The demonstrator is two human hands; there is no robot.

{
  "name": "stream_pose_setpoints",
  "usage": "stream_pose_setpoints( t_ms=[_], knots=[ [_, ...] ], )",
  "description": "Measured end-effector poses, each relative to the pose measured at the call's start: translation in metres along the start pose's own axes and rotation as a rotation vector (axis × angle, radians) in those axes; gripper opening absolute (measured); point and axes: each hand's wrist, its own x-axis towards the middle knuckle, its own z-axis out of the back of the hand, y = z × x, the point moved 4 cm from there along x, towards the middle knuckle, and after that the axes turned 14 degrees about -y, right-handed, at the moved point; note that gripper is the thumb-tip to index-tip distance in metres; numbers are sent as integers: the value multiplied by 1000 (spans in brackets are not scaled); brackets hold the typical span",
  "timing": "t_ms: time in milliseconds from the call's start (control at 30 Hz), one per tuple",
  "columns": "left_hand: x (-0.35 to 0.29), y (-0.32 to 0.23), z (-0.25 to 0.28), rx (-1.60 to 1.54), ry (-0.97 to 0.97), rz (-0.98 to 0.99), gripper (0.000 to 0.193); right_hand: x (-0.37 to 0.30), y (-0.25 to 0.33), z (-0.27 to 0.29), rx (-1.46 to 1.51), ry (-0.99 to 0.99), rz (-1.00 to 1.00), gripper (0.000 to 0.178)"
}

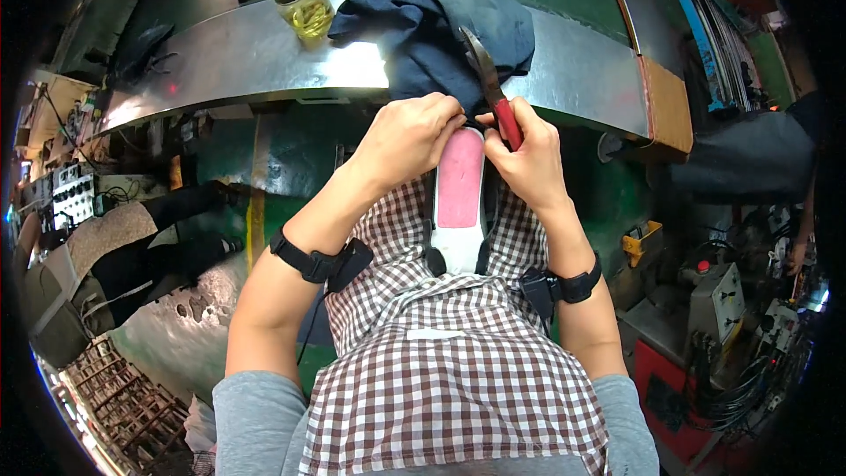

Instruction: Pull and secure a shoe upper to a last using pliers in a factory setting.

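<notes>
A shoe (460,181) rests bottom up on my lap, with a pink insole panel, white edges and dark sides. Its rounded end points away from me. My left hand (410,137) is closed at the left of that end, fingertips pinched together at the rim; whatever is between them is hidden. My right hand (530,154) is wrapped round a red-handled hand tool (507,119) on the other side. The tool's long, curved dark metal end points up and away, over a dark blue cloth (432,35); I cannot make out its exact kind.
Ahead runs a metal-edged bench (582,66), bearing a green-lidded bottle (304,4). A cardboard piece (665,110) stands at its right end. Another person (115,256) is at the left, near a metal rack (115,397). A grey control box (716,300) stands right.
</notes>
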Motion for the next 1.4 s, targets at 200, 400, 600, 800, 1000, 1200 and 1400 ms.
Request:
stream_pose_setpoints(
  t_ms=[200, 400, 600, 800, 1000, 1200, 1400],
  knots=[
    [-7, 1, -6, 30, -77, 50, 9, -34, -5, 28, 316, 94, -354, 18],
    [-10, 0, -4, 19, -126, 59, 10, -67, 32, 63, 888, 560, -1041, 22],
    [-11, -2, -2, 2, -151, 81, 12, -64, 31, 61, 879, 699, -1146, 29],
    [-15, -3, -3, 5, -173, 117, 11, -51, 34, 60, 745, 800, -1162, 34],
    [-15, -5, -4, 19, -187, 134, 11, -35, 40, 62, 619, 800, -1144, 35],
    [-16, -5, -4, 23, -144, 185, 15, -18, 56, 54, 475, 877, -1128, 35],
    [-46, 13, -14, -383, -22, 423, 78, -15, 46, 41, 293, 899, -1030, 36]
  ],
)
